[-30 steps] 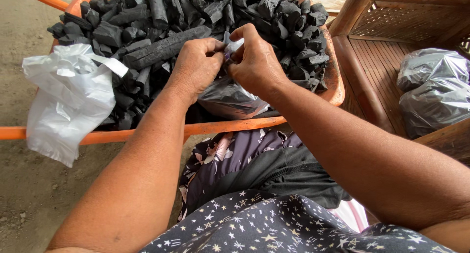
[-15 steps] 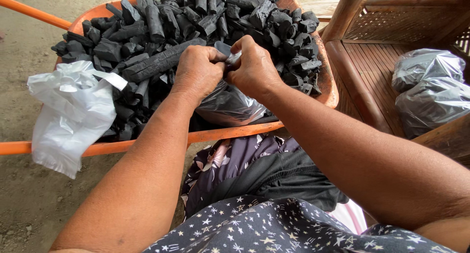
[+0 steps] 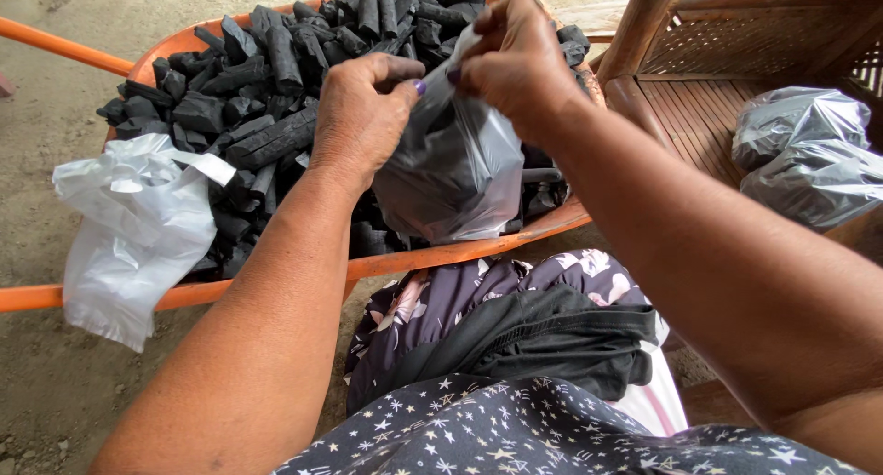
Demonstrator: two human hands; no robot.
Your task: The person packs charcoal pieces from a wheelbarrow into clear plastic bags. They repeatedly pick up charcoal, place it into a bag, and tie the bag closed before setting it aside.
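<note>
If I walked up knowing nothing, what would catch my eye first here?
Most likely the orange wheelbarrow heaped with black charcoal, filling the upper middle. Right in front of it, the left hand and right hand pinch the top of a filled clear plastic bag. Empty white bags hang over the barrow's left rim, and two more filled bags lie on the wooden bench at right.

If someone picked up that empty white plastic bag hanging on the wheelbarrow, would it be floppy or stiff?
Probably very floppy: the white plastic bag droops in soft wrinkles over the orange wheelbarrow rim. It looks thin and empty, so likely very light and easily blown about. Its smooth film may feel a bit slippery.
</note>
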